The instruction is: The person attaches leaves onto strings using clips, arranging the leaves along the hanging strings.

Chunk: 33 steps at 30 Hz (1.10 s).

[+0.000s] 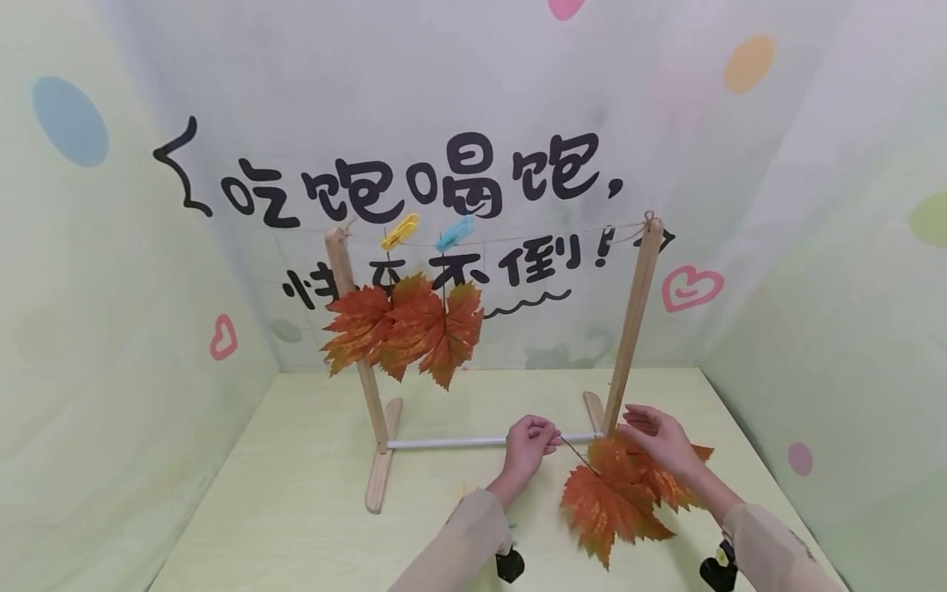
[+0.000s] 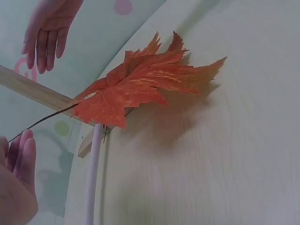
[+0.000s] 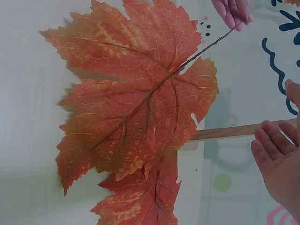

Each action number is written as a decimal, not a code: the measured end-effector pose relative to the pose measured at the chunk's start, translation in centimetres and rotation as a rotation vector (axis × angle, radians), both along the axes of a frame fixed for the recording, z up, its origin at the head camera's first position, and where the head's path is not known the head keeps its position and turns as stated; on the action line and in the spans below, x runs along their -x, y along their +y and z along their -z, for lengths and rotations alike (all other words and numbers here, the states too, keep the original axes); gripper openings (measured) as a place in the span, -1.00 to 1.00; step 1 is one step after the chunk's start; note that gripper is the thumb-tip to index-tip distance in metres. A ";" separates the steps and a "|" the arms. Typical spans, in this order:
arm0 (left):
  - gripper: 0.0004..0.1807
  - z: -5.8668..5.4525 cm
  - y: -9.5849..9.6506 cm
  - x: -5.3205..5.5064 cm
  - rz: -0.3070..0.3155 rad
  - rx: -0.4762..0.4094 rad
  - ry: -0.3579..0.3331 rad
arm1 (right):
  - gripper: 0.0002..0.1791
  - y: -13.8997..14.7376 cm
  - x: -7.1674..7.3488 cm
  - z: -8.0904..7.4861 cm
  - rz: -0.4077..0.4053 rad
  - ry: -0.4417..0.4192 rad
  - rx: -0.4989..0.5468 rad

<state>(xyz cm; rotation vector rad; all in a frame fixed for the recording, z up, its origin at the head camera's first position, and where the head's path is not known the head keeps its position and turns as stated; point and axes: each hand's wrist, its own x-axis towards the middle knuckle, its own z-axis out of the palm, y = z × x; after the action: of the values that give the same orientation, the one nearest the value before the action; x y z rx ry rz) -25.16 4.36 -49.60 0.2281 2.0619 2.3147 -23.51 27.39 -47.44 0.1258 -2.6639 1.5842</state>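
Observation:
My left hand (image 1: 528,448) pinches the thin dark stem of an orange-red artificial maple leaf (image 1: 610,501), whose blade hangs to the right of the fingers, above the table. In the right wrist view the veined leaf (image 3: 136,98) fills much of the picture, its stem running up to the left fingertips. Beside the right post, my right hand (image 1: 662,444) is held with its fingers loosely extended and nothing in them. Another leaf (image 1: 666,481) lies beneath that hand, partly covered by the held one.
A wooden stand with a left post (image 1: 344,271), a right post (image 1: 635,321) and a white crossbar (image 1: 459,443) carries a string. On it, a yellow clothespin (image 1: 400,233) and a blue clothespin (image 1: 455,233) hold up orange leaves (image 1: 447,329). Printed cloth walls surround the table (image 1: 296,493).

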 end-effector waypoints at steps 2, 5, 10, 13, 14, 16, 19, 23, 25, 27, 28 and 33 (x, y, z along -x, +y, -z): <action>-0.89 -0.1 0.1 -0.1 -0.015 -0.010 -0.008 | -0.37 0.0 0.1 -0.1 -0.008 0.015 -0.009; -0.88 -0.3 0.1 -0.2 -0.031 -0.022 -0.032 | -0.37 -0.2 0.3 -0.2 -0.012 0.022 -0.009; -0.84 -0.1 0.3 0.1 -0.038 -0.049 -0.058 | -0.37 -0.3 0.4 -0.3 -0.017 0.015 -0.008; -0.84 0.7 0.5 0.7 -0.036 -0.065 -0.067 | -0.37 -0.4 0.4 -0.4 -0.018 0.010 -0.003; -0.84 1.0 0.5 0.9 -0.036 -0.069 -0.066 | -0.38 -0.4 0.4 -0.4 -0.018 0.009 -0.001; -0.84 1.2 0.5 1.2 -0.034 -0.081 -0.064 | -0.39 -0.5 0.4 -0.4 -0.022 0.012 0.003; -0.82 0.8 0.2 1.3 -0.029 -0.087 -0.060 | -0.39 -0.5 0.4 -0.5 -0.030 0.016 0.012; -0.81 -0.9 -0.6 1.2 -0.016 -0.105 -0.054 | -0.37 -0.4 0.3 -0.6 -0.041 0.018 0.016; -0.81 -2.3 -1.1 1.1 -0.012 -0.106 -0.042 | -0.36 -0.4 0.3 -0.7 -0.043 0.026 0.013; -0.81 -3.8 -1.8 1.0 -0.013 -0.094 -0.015 | -0.36 -0.4 0.3 -0.7 -0.045 0.036 0.008; -0.81 -4.5 -2.1 0.9 -0.014 -0.080 0.004 | -0.37 -0.3 0.3 -0.7 -0.046 0.038 0.005; -0.82 -6.8 -3.7 1.4 -0.028 -0.024 0.112 | -0.39 -0.4 0.4 -0.6 -0.056 0.027 0.002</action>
<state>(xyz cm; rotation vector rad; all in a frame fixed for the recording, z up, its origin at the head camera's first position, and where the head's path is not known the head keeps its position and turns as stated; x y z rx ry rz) -26.53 0.64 -42.82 0.3385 2.1011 2.3965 -23.93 26.95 -46.88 0.2224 -2.6608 1.5893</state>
